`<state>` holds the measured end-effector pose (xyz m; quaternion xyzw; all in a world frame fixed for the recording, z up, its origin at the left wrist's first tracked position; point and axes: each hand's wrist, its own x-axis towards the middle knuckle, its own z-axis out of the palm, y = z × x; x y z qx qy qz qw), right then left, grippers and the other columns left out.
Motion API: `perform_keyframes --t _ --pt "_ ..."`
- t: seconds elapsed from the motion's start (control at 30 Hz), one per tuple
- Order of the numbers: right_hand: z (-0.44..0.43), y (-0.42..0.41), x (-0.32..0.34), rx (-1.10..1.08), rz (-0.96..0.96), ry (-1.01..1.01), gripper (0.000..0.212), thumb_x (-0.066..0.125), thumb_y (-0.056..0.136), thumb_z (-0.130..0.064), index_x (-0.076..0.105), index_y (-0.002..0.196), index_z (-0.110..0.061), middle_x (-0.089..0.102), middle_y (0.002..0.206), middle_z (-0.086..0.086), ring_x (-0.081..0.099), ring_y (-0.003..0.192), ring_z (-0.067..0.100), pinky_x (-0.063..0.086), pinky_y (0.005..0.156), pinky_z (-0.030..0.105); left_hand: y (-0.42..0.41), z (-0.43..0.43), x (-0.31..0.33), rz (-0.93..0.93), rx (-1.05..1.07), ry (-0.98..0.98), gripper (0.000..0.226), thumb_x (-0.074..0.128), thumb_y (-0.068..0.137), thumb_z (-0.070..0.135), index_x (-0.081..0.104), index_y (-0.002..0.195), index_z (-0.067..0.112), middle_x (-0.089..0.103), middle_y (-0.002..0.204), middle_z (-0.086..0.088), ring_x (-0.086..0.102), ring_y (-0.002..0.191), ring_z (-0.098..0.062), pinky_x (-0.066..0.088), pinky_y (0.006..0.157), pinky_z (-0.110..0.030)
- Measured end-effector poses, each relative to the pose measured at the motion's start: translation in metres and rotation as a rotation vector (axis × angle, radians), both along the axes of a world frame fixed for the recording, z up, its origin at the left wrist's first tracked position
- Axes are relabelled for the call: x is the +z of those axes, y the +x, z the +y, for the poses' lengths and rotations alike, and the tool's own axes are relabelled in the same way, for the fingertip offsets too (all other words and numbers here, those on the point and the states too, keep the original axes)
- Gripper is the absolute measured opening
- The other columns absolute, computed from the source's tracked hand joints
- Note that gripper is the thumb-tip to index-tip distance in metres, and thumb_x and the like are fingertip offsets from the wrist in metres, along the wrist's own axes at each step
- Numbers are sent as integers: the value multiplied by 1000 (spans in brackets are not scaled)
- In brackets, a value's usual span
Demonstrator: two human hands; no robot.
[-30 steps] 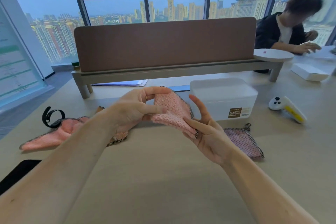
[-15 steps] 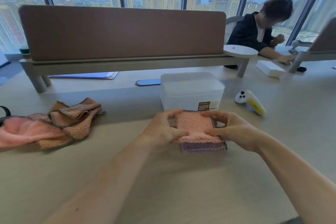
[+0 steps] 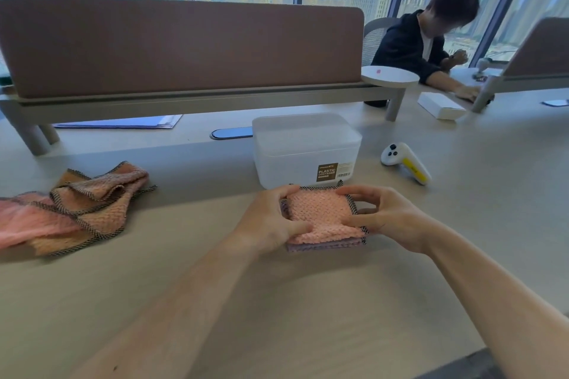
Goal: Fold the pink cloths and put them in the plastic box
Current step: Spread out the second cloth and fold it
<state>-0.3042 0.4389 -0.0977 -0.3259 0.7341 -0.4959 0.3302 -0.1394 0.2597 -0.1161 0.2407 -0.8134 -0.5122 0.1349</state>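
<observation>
A folded pink cloth (image 3: 318,215) with a dark checked hem lies on top of a folded purplish cloth (image 3: 326,245) on the table, just in front of the plastic box (image 3: 304,149). The box is translucent white, its lid is on, and a brown label faces me. My left hand (image 3: 269,224) grips the stack's left edge, thumb on top. My right hand (image 3: 388,218) pinches the right edge with curled fingers. A heap of unfolded pink and orange cloths (image 3: 77,206) lies at the table's left.
A white and yellow controller (image 3: 405,162) lies right of the box. Behind the box stand a brown desk divider (image 3: 181,46) on a grey shelf, blue papers (image 3: 120,124) and a dark oval grommet (image 3: 231,133). A person (image 3: 428,43) sits at the far right near a white box (image 3: 440,105).
One second ago I held the pink cloth in the air between both hands. It now lies folded on the purplish cloth in front of the box, with both hands at its edges.
</observation>
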Motion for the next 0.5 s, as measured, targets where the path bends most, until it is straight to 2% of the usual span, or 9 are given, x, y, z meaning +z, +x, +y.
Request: perform_keyframes --t 0.07,0.17,0.23,0.3,0.37,0.4,0.43,0.47,0.5 --pt "0 2 1 5 10 8 57 83 78 -1 67 127 -25 64 131 0 72 106 27 62 87 35 1 1 -3 -33 1 -17 99 93 54 36 54 145 23 71 125 -1 69 112 -16 53 103 -44" --pt "-3 6 -1 3 56 24 52 81 81 1 68 124 -26 68 125 -1 73 91 17 61 82 28 1 -1 -10 -58 19 -56 108 88 44 53 55 143 25 70 126 2 69 112 -15 53 103 -43" --pt "-4 8 -1 -3 102 39 51 81 82 0 68 122 -28 70 122 1 69 84 11 59 81 29 1 -2 -11 -89 24 -99 108 84 42 59 56 142 27 69 128 3 69 110 -16 53 103 -42" --pt "-4 8 1 -3 161 92 52 81 82 -4 67 125 -29 74 113 8 67 79 12 59 81 32 4 1 -3 -137 34 -189 99 88 52 53 56 142 26 61 137 1 64 118 -18 44 110 -32" --pt "-3 9 7 9 243 178 54 83 82 -16 64 130 -32 77 101 10 70 78 17 56 80 29 6 5 6 -137 56 -308 84 86 69 45 54 144 26 47 143 -2 49 132 -17 31 108 -19" --pt "-3 9 11 7 336 229 56 83 81 -23 63 132 -33 76 103 5 71 85 18 54 81 24 5 9 9 -110 82 -387 76 81 78 45 52 146 26 41 146 -3 43 137 -17 29 110 -21" --pt "-4 10 13 0 475 270 57 83 81 -31 62 133 -34 72 114 -3 68 99 16 50 85 18 3 14 13 -81 106 -481 70 74 85 46 50 147 26 36 151 -4 37 142 -18 28 114 -26" --pt "-7 13 15 -13 636 283 57 80 82 -36 60 135 -33 63 127 -8 60 116 14 43 93 15 0 19 16 -57 116 -583 65 66 91 46 46 150 25 32 157 -3 30 147 -19 26 119 -32" --pt "-12 17 15 -25 776 263 56 74 86 -39 58 138 -31 53 140 -8 48 131 14 36 102 18 -5 25 16 -51 97 -668 62 57 97 43 41 153 23 28 162 -2 24 150 -20 23 122 -36"
